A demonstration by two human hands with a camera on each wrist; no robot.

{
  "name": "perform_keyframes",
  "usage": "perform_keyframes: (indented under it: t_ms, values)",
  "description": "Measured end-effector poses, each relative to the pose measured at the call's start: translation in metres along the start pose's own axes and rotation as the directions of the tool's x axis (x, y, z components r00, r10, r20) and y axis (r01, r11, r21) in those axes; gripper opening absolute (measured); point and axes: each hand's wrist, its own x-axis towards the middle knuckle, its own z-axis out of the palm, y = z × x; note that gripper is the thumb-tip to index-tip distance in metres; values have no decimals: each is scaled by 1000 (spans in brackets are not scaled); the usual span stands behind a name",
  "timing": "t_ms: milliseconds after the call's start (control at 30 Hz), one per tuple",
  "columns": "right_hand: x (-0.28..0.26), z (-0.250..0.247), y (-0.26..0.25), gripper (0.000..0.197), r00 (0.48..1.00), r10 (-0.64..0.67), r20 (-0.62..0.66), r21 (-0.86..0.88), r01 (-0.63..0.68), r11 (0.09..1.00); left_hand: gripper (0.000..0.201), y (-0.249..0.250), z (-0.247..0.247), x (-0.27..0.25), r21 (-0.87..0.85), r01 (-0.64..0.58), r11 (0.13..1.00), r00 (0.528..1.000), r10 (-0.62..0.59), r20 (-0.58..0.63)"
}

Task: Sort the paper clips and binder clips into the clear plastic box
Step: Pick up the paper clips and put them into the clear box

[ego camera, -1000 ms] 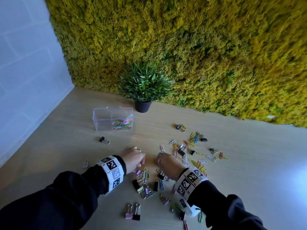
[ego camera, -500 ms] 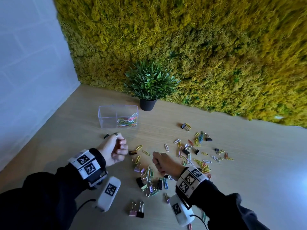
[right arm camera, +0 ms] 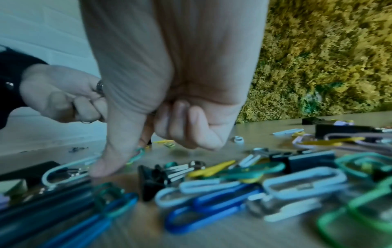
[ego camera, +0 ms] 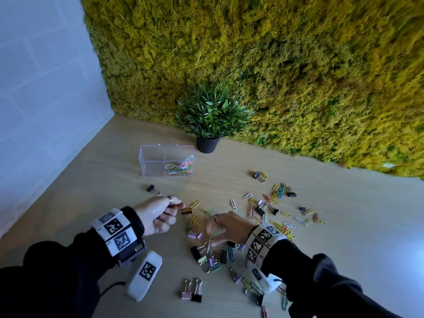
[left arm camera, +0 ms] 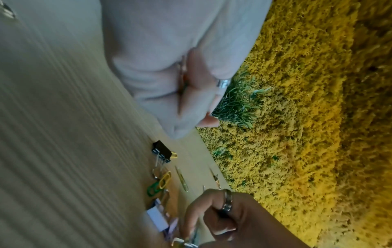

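Observation:
The clear plastic box (ego camera: 151, 162) stands at the back left, with coloured paper clips (ego camera: 181, 166) in its right compartment. Loose paper clips and binder clips (ego camera: 212, 258) lie scattered over the wooden table. My left hand (ego camera: 160, 214) hovers left of the pile, its fingers curled round thin paper clips (left arm camera: 182, 75); a bronze binder clip (ego camera: 187, 211) lies just off its fingertips. My right hand (ego camera: 220, 228) reaches down into the pile, thumb (right arm camera: 106, 161) on the table, and pinches a green paper clip (right arm camera: 139, 153). The picture there is blurred.
A potted plant (ego camera: 207, 144) stands behind the box against the moss wall. A white wall runs along the left. One black binder clip (ego camera: 152, 188) lies apart near the box, and a pink and black pair (ego camera: 191, 292) near the front edge.
My left hand has lifted out of the pile and drawn back to the left with clips in its fist. My right hand has dipped its fingers into the pile.

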Motion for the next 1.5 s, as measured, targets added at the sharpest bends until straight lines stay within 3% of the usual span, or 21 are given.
perform_keyframes:
  t_ms: [67,167,233,367,500,600,700,767,900,1000,1167,1267,1367,1433,1500]
  values:
    - [4,-1,-6,20,1000,10,-20,-123,-12,992,22,2,-1,-3,-19,5,1000,1000,-5,-12]
    - [7,5,-13,34,995,95,33,-311,-80,947,20,5,-4,-6,-35,-5,999,1000,5,-8]
    - [6,7,-15,35,995,82,53,-383,-55,922,21,8,-7,-7,-75,-5,997,1000,5,5]
    - [7,-5,-4,27,998,-53,38,-152,58,987,26,15,-13,-10,-212,18,977,998,-5,63]
    - [14,-34,-6,19,985,-141,-104,89,150,985,26,36,-16,-15,-333,-7,943,994,43,100]
    - [26,-69,-26,19,960,-185,-209,70,203,977,12,69,-14,-15,-502,-96,859,984,157,81]
    - [52,-99,-41,19,903,-224,-365,-22,232,972,30,97,-13,-6,-636,-170,753,978,207,-16]
    - [74,-111,-47,23,884,-202,-421,-95,178,979,35,108,-14,3,-653,-180,736,978,204,-39]
    - [114,-111,-57,24,891,-52,-451,-263,-77,962,28,116,-22,17,-696,-185,694,979,195,-66]
    - [133,-99,-58,16,867,33,-497,-113,-102,988,29,115,-30,23,-696,-167,699,980,196,-38]
    - [129,-96,-59,30,832,-4,-555,114,81,990,37,114,-36,21,-632,-200,749,973,226,-40]
    - [116,-99,-53,26,829,7,-560,226,145,963,38,112,-36,16,-565,-216,796,969,247,-21]
    - [98,-94,-33,20,800,35,-599,255,149,955,31,99,-29,10,-382,-343,858,935,349,-57]
    - [85,-83,-16,20,888,-24,-460,145,102,984,24,79,-21,9,-87,-425,901,904,418,-93]
    - [73,-66,-6,30,986,-41,-163,-27,37,999,24,51,-14,12,315,-421,851,890,454,-36]
